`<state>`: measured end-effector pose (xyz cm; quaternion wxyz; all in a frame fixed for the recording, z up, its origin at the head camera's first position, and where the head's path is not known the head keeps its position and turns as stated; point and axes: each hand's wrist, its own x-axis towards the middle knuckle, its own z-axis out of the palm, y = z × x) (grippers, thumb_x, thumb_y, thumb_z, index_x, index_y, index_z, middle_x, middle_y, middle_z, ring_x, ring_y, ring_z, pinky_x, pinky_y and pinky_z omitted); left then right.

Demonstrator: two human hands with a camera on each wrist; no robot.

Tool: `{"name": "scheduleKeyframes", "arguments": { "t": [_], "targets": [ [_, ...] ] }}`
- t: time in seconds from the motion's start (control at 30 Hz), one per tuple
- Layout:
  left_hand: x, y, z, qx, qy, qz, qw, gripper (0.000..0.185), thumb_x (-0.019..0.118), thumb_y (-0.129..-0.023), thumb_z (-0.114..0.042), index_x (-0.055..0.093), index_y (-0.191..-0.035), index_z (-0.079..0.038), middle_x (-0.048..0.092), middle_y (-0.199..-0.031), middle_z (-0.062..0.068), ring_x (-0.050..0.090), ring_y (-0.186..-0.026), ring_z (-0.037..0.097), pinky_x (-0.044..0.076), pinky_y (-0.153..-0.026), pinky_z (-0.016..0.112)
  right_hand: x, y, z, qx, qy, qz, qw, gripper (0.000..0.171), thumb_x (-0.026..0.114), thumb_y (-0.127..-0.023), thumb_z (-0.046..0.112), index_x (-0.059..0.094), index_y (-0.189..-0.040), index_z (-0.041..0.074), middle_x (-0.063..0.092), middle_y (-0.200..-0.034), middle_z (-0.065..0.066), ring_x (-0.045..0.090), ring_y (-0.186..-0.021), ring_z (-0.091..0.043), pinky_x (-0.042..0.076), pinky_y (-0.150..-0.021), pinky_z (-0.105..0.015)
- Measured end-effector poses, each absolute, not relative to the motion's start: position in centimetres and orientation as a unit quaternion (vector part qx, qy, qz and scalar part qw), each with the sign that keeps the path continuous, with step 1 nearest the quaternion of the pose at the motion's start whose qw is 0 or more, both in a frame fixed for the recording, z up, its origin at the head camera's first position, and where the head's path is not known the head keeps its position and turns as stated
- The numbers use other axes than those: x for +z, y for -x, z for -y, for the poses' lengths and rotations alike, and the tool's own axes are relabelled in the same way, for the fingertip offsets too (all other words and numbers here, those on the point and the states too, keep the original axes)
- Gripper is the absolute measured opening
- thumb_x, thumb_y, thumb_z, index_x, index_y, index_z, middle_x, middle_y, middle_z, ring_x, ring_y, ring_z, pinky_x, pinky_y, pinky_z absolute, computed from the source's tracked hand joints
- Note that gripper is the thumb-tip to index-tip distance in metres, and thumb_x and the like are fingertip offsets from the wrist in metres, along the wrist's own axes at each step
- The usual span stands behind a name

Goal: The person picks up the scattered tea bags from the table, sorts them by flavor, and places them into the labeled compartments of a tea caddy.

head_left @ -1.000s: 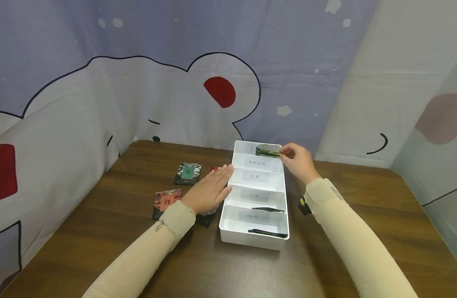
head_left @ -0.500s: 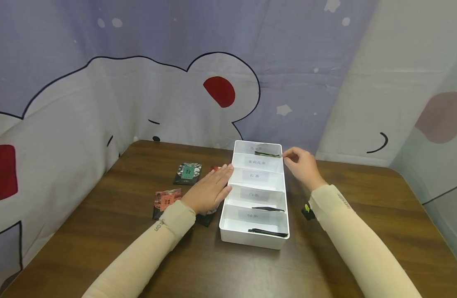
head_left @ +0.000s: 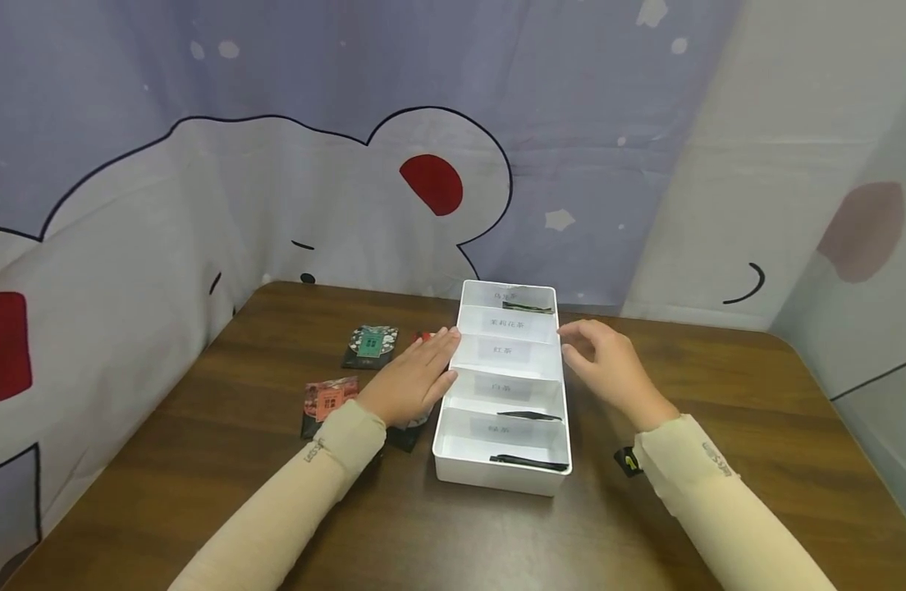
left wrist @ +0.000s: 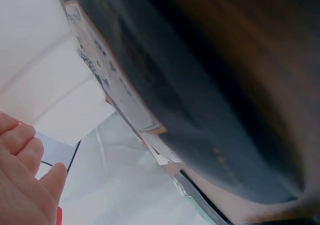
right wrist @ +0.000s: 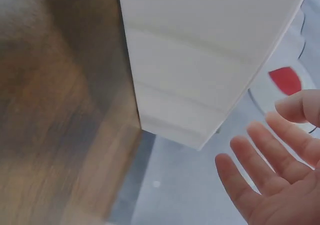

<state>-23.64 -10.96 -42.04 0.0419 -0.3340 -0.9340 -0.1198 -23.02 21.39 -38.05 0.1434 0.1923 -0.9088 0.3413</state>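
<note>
A white divided box with labelled compartments sits mid-table in the head view. My left hand lies flat with straight fingers against its left rim. My right hand is beside the right wall, fingers loosely bent and holding nothing; the right wrist view shows its fingers spread. A green tea sachet stands in the farthest compartment. Dark tea sachets lie in the two nearest compartments. In the left wrist view, a dark sachet looms large below the left hand.
Left of the box lie a green-labelled sachet, a red-labelled sachet and another dark sachet partly under the left hand. The wooden table meets a printed curtain at the back.
The green sachet has gone down into the farthest compartment and left my right fingers. My right hand has since drawn back toward me along the box's right side. The left hand stays put.
</note>
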Motion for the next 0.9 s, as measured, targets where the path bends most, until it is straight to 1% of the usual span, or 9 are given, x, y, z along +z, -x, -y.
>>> {"name": "scheduleKeyframes", "arguments": {
  "t": [0.17, 0.3, 0.5, 0.63, 0.7, 0.77, 0.9],
  "targets": [
    [-42.1, 23.8, 11.0, -0.119, 0.332, 0.935, 0.042, 0.064, 0.031, -0.110, -0.041, 0.018, -0.162, -0.005, 0.019, -0.168, 0.007, 0.015, -0.155, 0.022, 0.016, -0.125, 0.044, -38.0, 20.8, -21.3, 0.303, -0.214, 0.920, 0.125, 0.038, 0.063, -0.099, 0.012, 0.061, -0.134, -0.002, 0.061, -0.136, -0.020, 0.054, -0.130, -0.038, 0.041, -0.109, -0.055],
    [-42.1, 23.8, 11.1, -0.115, 0.332, 0.935, 0.044, 0.064, 0.032, -0.110, -0.041, 0.018, -0.162, -0.006, 0.018, -0.168, 0.007, 0.015, -0.155, 0.022, 0.016, -0.125, 0.044, -38.3, 19.5, -21.0, 0.271, -0.239, 0.927, 0.100, 0.049, 0.063, -0.100, 0.016, 0.052, -0.143, -0.005, 0.052, -0.147, -0.023, 0.044, -0.140, -0.042, 0.033, -0.115, -0.057],
    [-41.8, 23.5, 11.2, -0.120, 0.333, 0.934, 0.049, 0.064, 0.034, -0.110, -0.039, 0.021, -0.161, -0.004, 0.021, -0.168, 0.008, 0.018, -0.155, 0.023, 0.017, -0.125, 0.045, -39.2, 17.7, -20.5, 0.243, -0.250, 0.933, 0.089, 0.057, 0.061, -0.103, 0.022, 0.043, -0.150, -0.005, 0.043, -0.155, -0.022, 0.032, -0.147, -0.043, 0.026, -0.118, -0.061],
    [-41.7, 23.5, 11.2, -0.117, 0.334, 0.934, 0.050, 0.064, 0.034, -0.110, -0.040, 0.022, -0.161, -0.004, 0.022, -0.167, 0.008, 0.018, -0.155, 0.023, 0.018, -0.125, 0.046, -39.4, 16.6, -20.3, 0.214, -0.241, 0.945, 0.061, 0.061, 0.052, -0.107, 0.031, 0.035, -0.155, -0.003, 0.034, -0.161, -0.018, 0.024, -0.151, -0.040, 0.018, -0.118, -0.067],
    [-41.7, 23.5, 11.2, -0.113, 0.333, 0.935, 0.049, 0.064, 0.034, -0.110, -0.041, 0.022, -0.161, -0.005, 0.021, -0.167, 0.008, 0.018, -0.155, 0.023, 0.018, -0.125, 0.046, -39.5, 16.2, -20.2, 0.199, -0.235, 0.950, 0.047, 0.064, 0.048, -0.108, 0.036, 0.031, -0.157, -0.001, 0.030, -0.163, -0.016, 0.020, -0.153, -0.039, 0.014, -0.119, -0.067],
    [-41.7, 23.6, 11.2, -0.106, 0.329, 0.937, 0.048, 0.065, 0.034, -0.109, -0.042, 0.022, -0.162, -0.006, 0.021, -0.168, 0.007, 0.018, -0.155, 0.022, 0.017, -0.125, 0.046, -39.6, 16.0, -20.1, 0.190, -0.230, 0.954, 0.039, 0.066, 0.044, -0.109, 0.040, 0.029, -0.159, 0.001, 0.028, -0.165, -0.014, 0.018, -0.154, -0.037, 0.012, -0.120, -0.066],
    [-41.6, 23.9, 11.3, -0.094, 0.326, 0.939, 0.049, 0.066, 0.036, -0.108, -0.046, 0.023, -0.162, -0.009, 0.023, -0.167, 0.004, 0.017, -0.155, 0.020, 0.015, -0.125, 0.047, -40.0, 15.7, -19.9, 0.182, -0.227, 0.956, 0.039, 0.069, 0.043, -0.108, 0.045, 0.027, -0.159, 0.002, 0.025, -0.166, -0.014, 0.018, -0.153, -0.037, 0.011, -0.120, -0.066]
  ]
}}
